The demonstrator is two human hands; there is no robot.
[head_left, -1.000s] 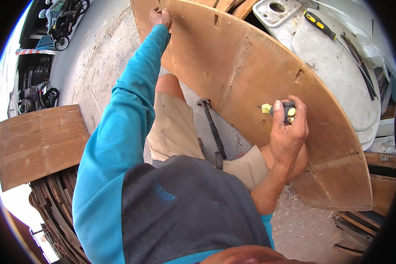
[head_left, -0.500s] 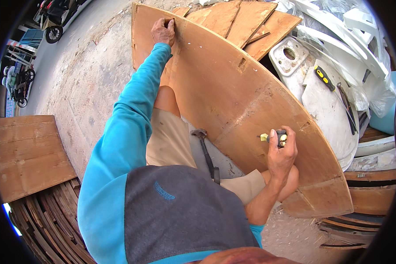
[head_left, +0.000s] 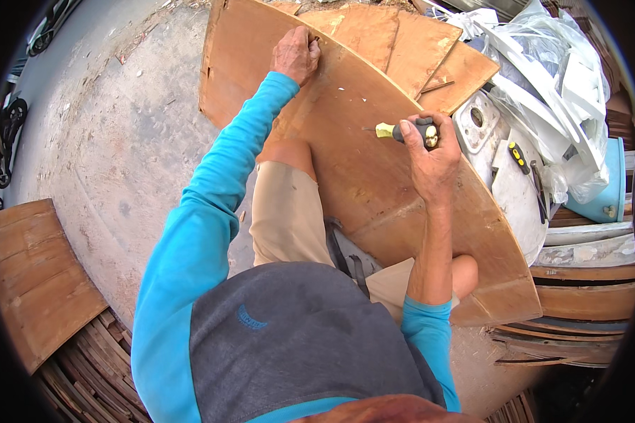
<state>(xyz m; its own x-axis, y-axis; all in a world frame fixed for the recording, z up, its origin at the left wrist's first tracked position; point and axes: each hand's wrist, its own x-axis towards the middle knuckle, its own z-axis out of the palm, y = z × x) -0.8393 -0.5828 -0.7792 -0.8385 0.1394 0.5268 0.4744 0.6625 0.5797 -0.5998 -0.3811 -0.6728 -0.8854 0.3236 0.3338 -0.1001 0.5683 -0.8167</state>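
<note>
While the left hand (head_left: 295, 55) clamps the curved brown plywood panel's (head_left: 374, 190) top edge, the right hand (head_left: 430, 158), fist closed round a yellow-and-black-handled screwdriver (head_left: 406, 130), should press squarely, panel kept steady.

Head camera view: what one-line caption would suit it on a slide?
Left hand grips the top edge of a curved plywood panel while the right hand presses a yellow-and-black-handled screwdriver against it.

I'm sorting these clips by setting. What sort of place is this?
Probably an outdoor workshop yard. The floor is bare concrete, curved plywood panels lie stacked about, and white scrap under plastic sheeting is heaped at one side.
</note>
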